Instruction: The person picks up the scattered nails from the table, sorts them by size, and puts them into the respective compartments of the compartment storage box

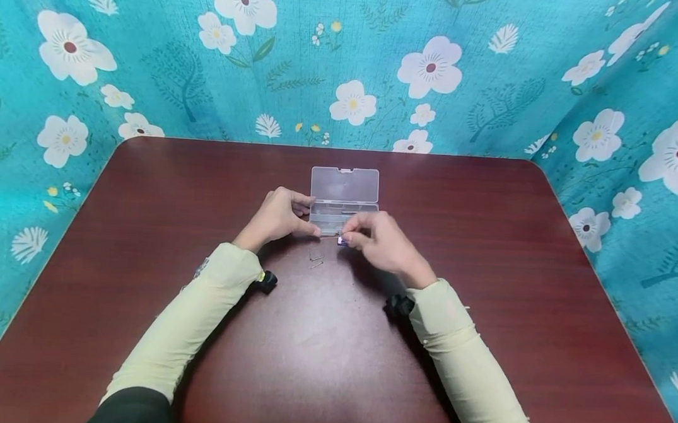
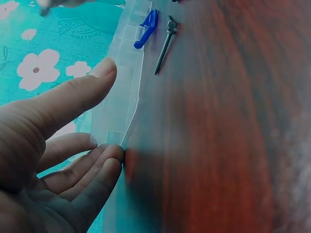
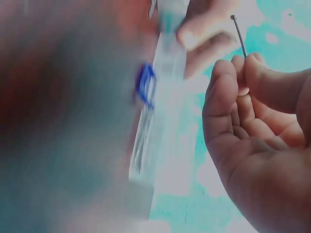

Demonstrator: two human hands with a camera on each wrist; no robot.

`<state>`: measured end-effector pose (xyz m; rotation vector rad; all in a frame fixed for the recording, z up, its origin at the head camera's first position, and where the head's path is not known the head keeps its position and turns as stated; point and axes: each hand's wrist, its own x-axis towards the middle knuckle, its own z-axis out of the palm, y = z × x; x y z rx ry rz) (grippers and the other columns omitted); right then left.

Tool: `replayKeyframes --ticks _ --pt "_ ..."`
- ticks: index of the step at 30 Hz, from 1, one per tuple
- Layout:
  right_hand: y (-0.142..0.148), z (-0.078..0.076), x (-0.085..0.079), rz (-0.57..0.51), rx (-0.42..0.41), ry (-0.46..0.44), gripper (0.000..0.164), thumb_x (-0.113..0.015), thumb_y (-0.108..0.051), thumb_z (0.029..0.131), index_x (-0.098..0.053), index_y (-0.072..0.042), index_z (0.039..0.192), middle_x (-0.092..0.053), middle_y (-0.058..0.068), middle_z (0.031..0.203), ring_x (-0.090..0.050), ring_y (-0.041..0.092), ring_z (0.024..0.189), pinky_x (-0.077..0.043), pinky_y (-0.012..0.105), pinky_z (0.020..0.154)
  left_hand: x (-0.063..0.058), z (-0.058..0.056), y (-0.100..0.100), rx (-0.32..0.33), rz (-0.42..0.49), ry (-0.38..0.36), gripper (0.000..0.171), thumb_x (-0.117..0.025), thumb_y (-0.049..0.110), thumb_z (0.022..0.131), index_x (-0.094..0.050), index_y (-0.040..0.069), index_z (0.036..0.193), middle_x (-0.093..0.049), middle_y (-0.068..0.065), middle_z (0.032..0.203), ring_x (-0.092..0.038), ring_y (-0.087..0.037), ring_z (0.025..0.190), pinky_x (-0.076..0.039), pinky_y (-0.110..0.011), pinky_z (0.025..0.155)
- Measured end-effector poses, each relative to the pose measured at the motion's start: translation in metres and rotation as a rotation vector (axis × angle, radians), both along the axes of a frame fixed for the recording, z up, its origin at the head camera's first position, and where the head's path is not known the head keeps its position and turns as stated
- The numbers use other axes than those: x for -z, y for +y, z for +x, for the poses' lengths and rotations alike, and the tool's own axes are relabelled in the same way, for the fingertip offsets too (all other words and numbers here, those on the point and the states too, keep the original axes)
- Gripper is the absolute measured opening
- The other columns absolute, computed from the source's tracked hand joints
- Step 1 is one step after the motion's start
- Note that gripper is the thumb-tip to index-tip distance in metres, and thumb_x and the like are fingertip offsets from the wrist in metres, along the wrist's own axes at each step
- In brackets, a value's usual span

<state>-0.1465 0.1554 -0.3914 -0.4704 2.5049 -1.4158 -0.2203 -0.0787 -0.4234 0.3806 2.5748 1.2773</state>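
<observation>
A clear plastic compartment box (image 1: pixel 344 185) lies on the table with its lid raised and a blue latch (image 2: pixel 146 30) at its front edge. My left hand (image 1: pixel 282 214) grips the box's left end, thumb at the front corner and fingers toward the hinge. Over the box's right half, my right hand (image 1: pixel 382 240) pinches a thin metal nail (image 3: pixel 238 35) between thumb and forefinger, its head sticking out past the fingertips. A slim metal piece (image 1: pixel 350 212) lies in the rear compartment. In front of the box, a couple of small nails (image 1: pixel 316 265) lie on the wood.
The dark red wooden table (image 1: pixel 321 362) spreads around the box. A turquoise flowered curtain (image 1: pixel 300 64) hangs along its far edge and sides. Black straps with wrist cameras (image 1: pixel 398 306) sit at both cuffs.
</observation>
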Motion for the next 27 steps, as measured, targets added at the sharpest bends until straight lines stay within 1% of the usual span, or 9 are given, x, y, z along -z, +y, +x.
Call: replayKeyframes --ticks 4,8,12,16,20,27 --pt "0.016 -0.010 0.003 0.005 0.128 0.003 0.006 -0.066 -0.001 0.097 -0.071 0.001 0.096 -0.061 0.006 0.078 -0.054 0.019 0.069 -0.046 0.030 0.061 -0.001 -0.001 0.003 0.002 -0.011 0.000 0.072 -0.098 0.021 0.063 -0.070 0.004 0.128 -0.073 -0.009 0.110 -0.068 -0.020 0.100 -0.054 -0.037 0.089" --pt "0.027 -0.015 0.006 0.027 0.194 -0.008 0.009 -0.064 -0.004 0.098 -0.071 0.001 0.099 -0.058 0.006 0.076 -0.050 0.019 0.067 -0.041 0.029 0.058 -0.001 0.001 0.003 0.003 -0.030 -0.009 0.073 -0.098 0.022 0.064 -0.069 0.004 0.128 -0.073 -0.009 0.110 -0.067 -0.020 0.101 -0.053 -0.037 0.091" --pt "0.034 -0.018 0.008 0.032 0.212 -0.013 0.011 -0.063 -0.006 0.099 -0.070 0.002 0.102 -0.060 0.009 0.078 -0.050 0.021 0.068 -0.040 0.030 0.058 0.000 0.003 0.003 0.001 -0.029 0.002 0.072 -0.098 0.023 0.063 -0.070 0.004 0.127 -0.074 -0.009 0.109 -0.068 -0.021 0.100 -0.054 -0.038 0.090" --pt "0.035 -0.024 0.012 0.049 0.240 0.000 0.011 -0.062 -0.007 0.100 -0.070 0.000 0.100 -0.063 0.010 0.082 -0.053 0.022 0.072 -0.044 0.033 0.063 0.002 0.003 0.001 -0.001 -0.017 0.005 0.072 -0.099 0.023 0.063 -0.071 0.004 0.126 -0.074 -0.009 0.107 -0.068 -0.021 0.099 -0.055 -0.038 0.089" --pt "0.035 -0.027 0.014 0.062 0.268 0.001 0.011 -0.061 -0.008 0.101 -0.070 -0.002 0.098 -0.064 0.010 0.085 -0.053 0.022 0.072 -0.044 0.035 0.065 0.002 0.003 -0.001 -0.002 -0.013 0.014 0.072 -0.099 0.023 0.062 -0.071 0.004 0.126 -0.074 -0.009 0.107 -0.068 -0.020 0.098 -0.055 -0.037 0.088" --pt "0.030 -0.031 0.017 0.142 0.275 0.027 0.008 -0.064 -0.011 0.099 -0.071 -0.007 0.096 -0.066 0.008 0.087 -0.054 0.023 0.071 -0.046 0.036 0.063 0.001 0.002 0.000 0.007 -0.008 -0.006 0.073 -0.099 0.022 0.063 -0.070 0.005 0.128 -0.073 -0.008 0.111 -0.068 -0.019 0.100 -0.055 -0.037 0.089"
